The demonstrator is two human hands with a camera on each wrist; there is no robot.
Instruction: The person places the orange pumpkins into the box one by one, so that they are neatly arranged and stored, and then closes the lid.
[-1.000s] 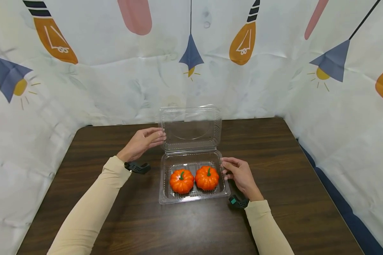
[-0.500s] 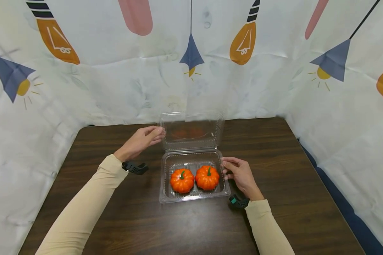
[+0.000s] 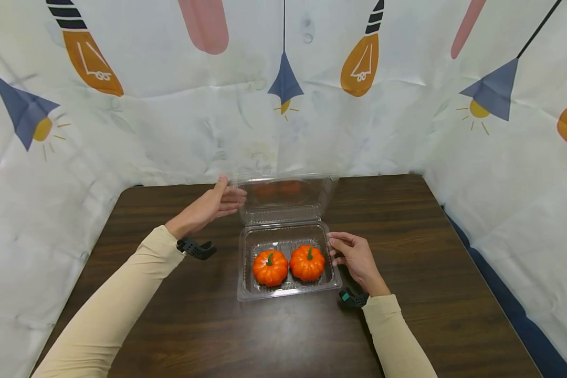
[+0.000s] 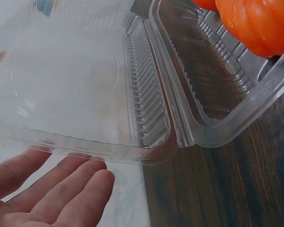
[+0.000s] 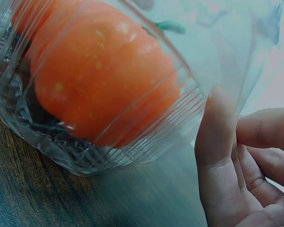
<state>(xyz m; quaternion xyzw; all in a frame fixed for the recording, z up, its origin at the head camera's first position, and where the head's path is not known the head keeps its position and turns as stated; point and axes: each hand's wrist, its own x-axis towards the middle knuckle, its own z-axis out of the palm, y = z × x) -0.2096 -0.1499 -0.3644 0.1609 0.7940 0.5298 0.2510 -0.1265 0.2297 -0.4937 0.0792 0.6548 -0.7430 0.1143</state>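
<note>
A clear plastic clamshell container lies on the table, its ribbed lid raised at the hinge. Two small orange pumpkins with green stems sit side by side in the tray, a left pumpkin and a right pumpkin. My left hand is at the lid's left edge, fingers straight and thumb lifted away. In the left wrist view its fingertips lie against or just behind that edge; contact is unclear. With thumb and index finger, my right hand pinches the tray's right rim, the thumb nearest the camera.
Beneath everything is a dark wood-grain table. A white curtain printed with lamps and bulbs hangs behind and on both sides. Dark blue fabric shows past the table's right edge. Dark bands circle both wrists.
The lid's far edge has come down in the head view and looks wider, so the lid tilts more toward the tray. My left thumb has lifted off the lid. The right hand stays put.
</note>
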